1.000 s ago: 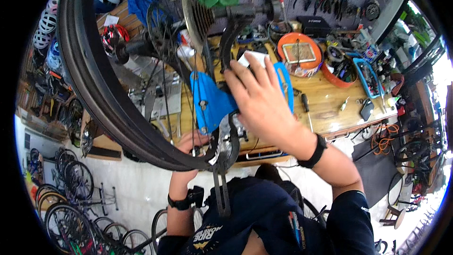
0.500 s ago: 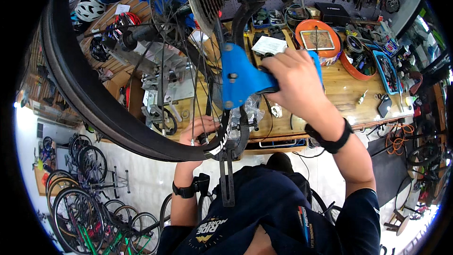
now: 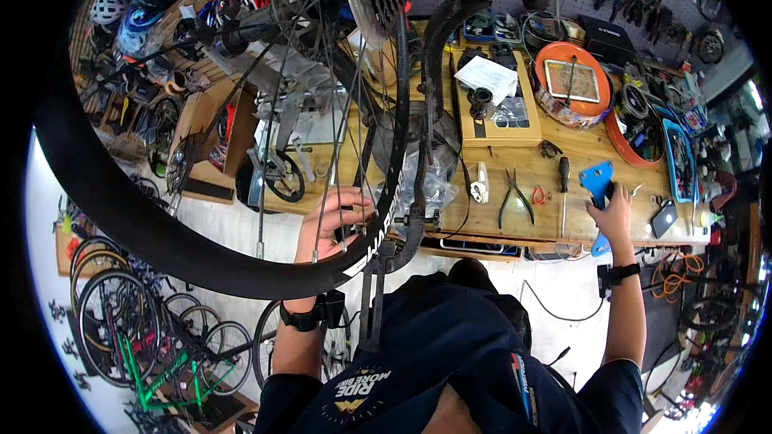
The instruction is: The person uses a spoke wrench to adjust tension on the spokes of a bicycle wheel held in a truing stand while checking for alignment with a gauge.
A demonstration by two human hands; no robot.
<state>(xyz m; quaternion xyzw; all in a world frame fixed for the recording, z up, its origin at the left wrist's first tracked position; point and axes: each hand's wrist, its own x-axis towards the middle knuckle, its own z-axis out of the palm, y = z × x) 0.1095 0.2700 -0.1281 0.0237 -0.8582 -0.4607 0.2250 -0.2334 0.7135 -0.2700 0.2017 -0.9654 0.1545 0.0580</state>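
A bicycle wheel with a black rim [image 3: 233,265], thin spokes and a cassette [image 3: 378,0] sits in a dark truing stand [image 3: 434,72]. My left hand [image 3: 326,221] is behind the spokes at the rim's near inner side, its fingers curled. Something small and dark shows between its thumb and fingers, too hidden to name. Well apart from the wheel, at the workbench's front right edge, my right hand [image 3: 615,213] grips a blue spoke tension gauge [image 3: 596,180]. The gauge stands at the wood surface, its lower end reaching past the edge.
On the workbench [image 3: 515,161] lie pliers [image 3: 515,197], a screwdriver [image 3: 564,181], small red pliers-like parts [image 3: 539,194] and a cardboard box [image 3: 498,124]. Round orange trays [image 3: 635,145] and a blue tray [image 3: 679,161] stand farther right. Bicycles [image 3: 121,305] crowd the left floor.
My right hand has carried the spoke tension gauge away from the wheel, right and down to the bench's front edge. My left hand stays at the rim. The view has shifted slightly.
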